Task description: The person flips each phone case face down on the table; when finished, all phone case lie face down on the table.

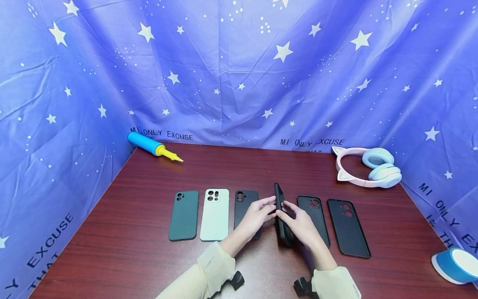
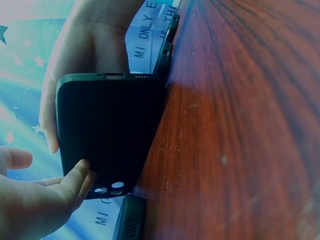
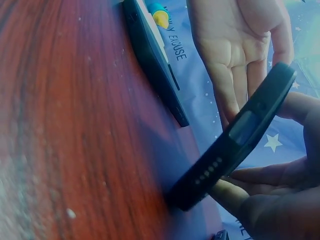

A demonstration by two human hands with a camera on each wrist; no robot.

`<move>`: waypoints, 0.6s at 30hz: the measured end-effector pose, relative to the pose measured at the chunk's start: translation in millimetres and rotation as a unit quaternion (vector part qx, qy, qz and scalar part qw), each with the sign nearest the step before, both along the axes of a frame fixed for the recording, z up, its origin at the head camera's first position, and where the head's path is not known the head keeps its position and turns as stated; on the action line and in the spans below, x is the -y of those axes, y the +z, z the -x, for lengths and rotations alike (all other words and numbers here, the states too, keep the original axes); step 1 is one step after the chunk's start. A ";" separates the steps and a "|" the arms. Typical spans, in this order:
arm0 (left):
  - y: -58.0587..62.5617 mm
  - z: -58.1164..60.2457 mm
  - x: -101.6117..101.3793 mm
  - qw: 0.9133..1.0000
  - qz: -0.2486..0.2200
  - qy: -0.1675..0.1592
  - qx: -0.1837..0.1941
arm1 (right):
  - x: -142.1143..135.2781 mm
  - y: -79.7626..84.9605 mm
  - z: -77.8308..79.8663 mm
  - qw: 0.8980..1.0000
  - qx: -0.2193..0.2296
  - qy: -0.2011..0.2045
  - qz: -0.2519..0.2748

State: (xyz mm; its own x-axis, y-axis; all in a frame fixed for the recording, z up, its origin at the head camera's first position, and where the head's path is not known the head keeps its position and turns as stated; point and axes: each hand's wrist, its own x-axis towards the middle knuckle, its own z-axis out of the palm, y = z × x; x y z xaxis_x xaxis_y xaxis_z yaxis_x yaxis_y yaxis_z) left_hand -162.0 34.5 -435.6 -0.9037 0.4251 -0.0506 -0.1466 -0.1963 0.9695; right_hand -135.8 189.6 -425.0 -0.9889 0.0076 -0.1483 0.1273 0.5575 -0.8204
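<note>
A black phone case stands on its edge between both hands, tilted, with camera holes showing in the left wrist view. My right hand pinches it between thumb and fingers from the right side. The left hand has its fingers extended, fingertips against the case's back near the camera holes. In the right wrist view the case's short end shows a port slot and a row of small holes. Left of the hands lies another black case, partly hidden by my left hand. A black case with its hollow side up lies right of them.
Farther left are a pale green case and a dark green case. One more black case lies at the right. Cat-ear headphones, a blue-and-yellow hand pump and a blue-and-white round object sit near the table's edges.
</note>
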 end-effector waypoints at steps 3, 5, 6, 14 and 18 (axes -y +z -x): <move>-0.4 0.3 -1.0 1.000 0.003 0.004 0.004 | 0.3 0.0 -1.0 1.000 -0.001 0.001 0.017; -0.3 0.1 -1.1 1.000 0.008 0.007 0.005 | 0.5 -0.1 -1.4 1.000 -0.001 -0.001 0.027; 0.0 -0.1 -1.1 1.000 0.012 0.008 0.005 | 0.5 -0.4 -1.2 0.999 0.002 -0.002 0.038; 2.4 -3.7 -0.4 0.999 0.046 0.013 0.000 | 0.6 -2.3 2.0 0.984 0.026 -0.011 0.177; 0.8 -4.0 -0.5 0.998 0.065 0.008 -0.019 | 0.0 -1.8 2.5 0.975 0.028 -0.014 0.219</move>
State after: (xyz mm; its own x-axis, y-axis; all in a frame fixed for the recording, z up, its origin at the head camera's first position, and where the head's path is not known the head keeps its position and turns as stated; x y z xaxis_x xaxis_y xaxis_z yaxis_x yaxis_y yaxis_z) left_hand -157.9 35.0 -434.8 -0.9129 0.4021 -0.0699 -0.1070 -0.0706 0.9917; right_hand -138.2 189.7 -426.9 -0.9796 -0.0422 -0.1964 0.1880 0.1515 -0.9704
